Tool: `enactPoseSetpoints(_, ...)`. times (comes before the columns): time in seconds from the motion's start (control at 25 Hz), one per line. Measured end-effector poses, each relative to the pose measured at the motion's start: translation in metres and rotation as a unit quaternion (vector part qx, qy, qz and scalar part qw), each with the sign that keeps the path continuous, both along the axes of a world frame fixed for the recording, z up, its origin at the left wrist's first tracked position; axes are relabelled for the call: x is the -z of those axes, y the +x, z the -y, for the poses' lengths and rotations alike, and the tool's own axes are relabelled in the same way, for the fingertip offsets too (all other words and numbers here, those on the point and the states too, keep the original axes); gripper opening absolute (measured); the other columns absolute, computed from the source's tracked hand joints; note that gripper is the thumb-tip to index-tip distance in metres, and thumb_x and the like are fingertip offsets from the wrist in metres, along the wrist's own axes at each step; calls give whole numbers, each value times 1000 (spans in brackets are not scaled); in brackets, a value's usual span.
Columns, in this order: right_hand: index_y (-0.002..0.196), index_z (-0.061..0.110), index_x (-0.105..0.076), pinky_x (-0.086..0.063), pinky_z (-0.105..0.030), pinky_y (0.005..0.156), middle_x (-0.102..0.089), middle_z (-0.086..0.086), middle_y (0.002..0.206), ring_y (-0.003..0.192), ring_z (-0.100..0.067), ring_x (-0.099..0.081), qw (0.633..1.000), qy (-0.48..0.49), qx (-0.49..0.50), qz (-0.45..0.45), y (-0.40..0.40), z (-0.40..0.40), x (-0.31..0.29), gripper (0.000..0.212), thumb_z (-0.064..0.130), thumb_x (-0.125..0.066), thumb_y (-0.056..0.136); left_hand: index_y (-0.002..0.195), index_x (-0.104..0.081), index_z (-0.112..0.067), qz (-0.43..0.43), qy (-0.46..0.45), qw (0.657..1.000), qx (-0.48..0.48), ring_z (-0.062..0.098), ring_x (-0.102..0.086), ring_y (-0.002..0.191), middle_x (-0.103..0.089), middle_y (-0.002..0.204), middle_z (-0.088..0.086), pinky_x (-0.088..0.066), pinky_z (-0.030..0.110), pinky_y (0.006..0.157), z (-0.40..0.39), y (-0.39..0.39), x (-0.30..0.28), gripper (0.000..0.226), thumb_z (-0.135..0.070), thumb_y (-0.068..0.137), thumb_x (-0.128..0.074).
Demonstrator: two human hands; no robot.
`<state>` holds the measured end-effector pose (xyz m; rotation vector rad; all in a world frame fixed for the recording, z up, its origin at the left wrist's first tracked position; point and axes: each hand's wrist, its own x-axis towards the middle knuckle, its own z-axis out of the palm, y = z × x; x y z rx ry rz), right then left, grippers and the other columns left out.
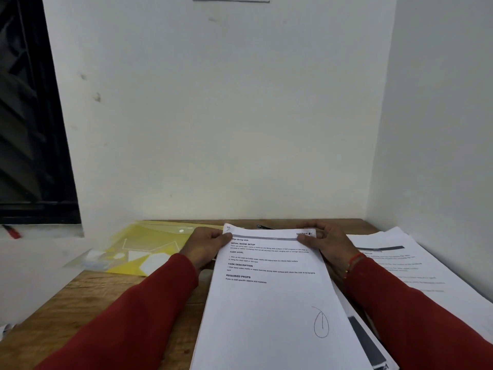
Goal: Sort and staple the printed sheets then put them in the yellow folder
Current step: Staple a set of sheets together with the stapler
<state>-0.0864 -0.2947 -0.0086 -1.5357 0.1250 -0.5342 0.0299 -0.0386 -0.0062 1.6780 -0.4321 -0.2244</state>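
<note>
- Head view looks down at a wooden desk (112, 295) set in a white wall corner.
- Left hand (206, 248) and right hand (329, 243) each pinch a far corner of the printed sheets (269, 303), thumbs on top.
- Squaring those far edges flush before stapling would keep the set neat.
- Yellow folder (138, 249) lies flat to the left, near the left hand.
- More loose pages (416, 263) lie spread on the right.
- A dark object (264, 226) behind the sheets, possibly the stapler, is too hidden to tell.
- Bare desk for moving lies front-left; walls close the far and right sides.
</note>
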Motion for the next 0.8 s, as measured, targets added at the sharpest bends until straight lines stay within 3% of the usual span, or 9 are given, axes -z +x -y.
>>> enactPoseSetpoints(0.04,104,3,-69,-57,-43,80,-73,-16,84,78,-28,-67,1000,-22,-6,-17,0,-1,1,27,-6,-74,79,87,-74,-4,2,15,1000,-6,14,-68,61,-75,79,8,-52,24,55,0,4,3,19,-13,97,-62)
enactPoseSetpoints(0.12,102,4,-68,-58,-30,69,-71,-9,81,72,-21,-66,997,-63,-1,-44,-2,-5,1,28,-10,-73,78,76,-73,-9,22,57,998,-19,15,-66,61,-73,70,3,-52,26,62,-2,13,9,22,-14,95,-66)
enactPoseSetpoints(0.24,98,9,-67,-47,-15,58,-65,-6,89,71,-16,-59,977,-175,111,-44,5,-7,-14,26,-10,-67,81,68,-72,-15,61,113,991,-30,15,-64,65,-71,70,0,-51,30,70,-2,24,16,26,-17,93,-68)
enactPoseSetpoints(0.36,106,14,-70,-42,-19,77,-68,-2,101,91,-17,-63,896,-399,168,-101,31,-5,-43,19,13,-67,87,66,-70,-17,67,123,990,-35,19,-64,71,-71,74,2,-51,32,74,1,31,22,27,-20,93,-68)
enactPoseSetpoints(0.44,116,14,-67,-40,-21,88,-65,-3,116,108,-19,-60,858,-466,144,-162,58,-8,-52,28,25,-66,90,62,-67,-18,74,131,988,-35,19,-61,71,-68,72,2,-48,31,72,3,33,23,31,-21,93,-68)
enactPoseSetpoints(0.56,130,13,-58,-40,-27,100,-56,-7,134,123,-24,-52,814,-511,112,-253,98,-11,-38,46,40,-61,93,70,-71,-17,69,127,989,-38,21,-67,77,-74,84,7,-54,36,79,4,35,27,24,-22,93,-68)
enactPoseSetpoints(0.68,127,14,-59,-42,-31,99,-58,-8,131,121,-27,-54,775,-540,91,-317,122,-13,-13,53,52,-61,89,85,-77,-9,66,119,990,-35,26,-72,89,-77,93,10,-56,40,87,5,38,31,18,-23,93,-69)
enactPoseSetpoints(0.72,122,14,-62,-42,-31,96,-61,-9,127,118,-27,-55,773,-546,95,-309,127,-11,-7,48,50,-63,89,88,-77,-8,69,118,990,-33,27,-72,91,-77,94,9,-57,41,88,6,40,32,18,-24,92,-69)
enactPoseSetpoints(0.8,109,12,-67,-42,-28,87,-66,-11,116,109,-27,-59,807,-516,122,-260,130,-6,-3,35,40,-68,88,94,-78,-9,72,109,991,-32,27,-72,94,-77,95,8,-57,43,89,7,42,34,18,-25,92,-69)
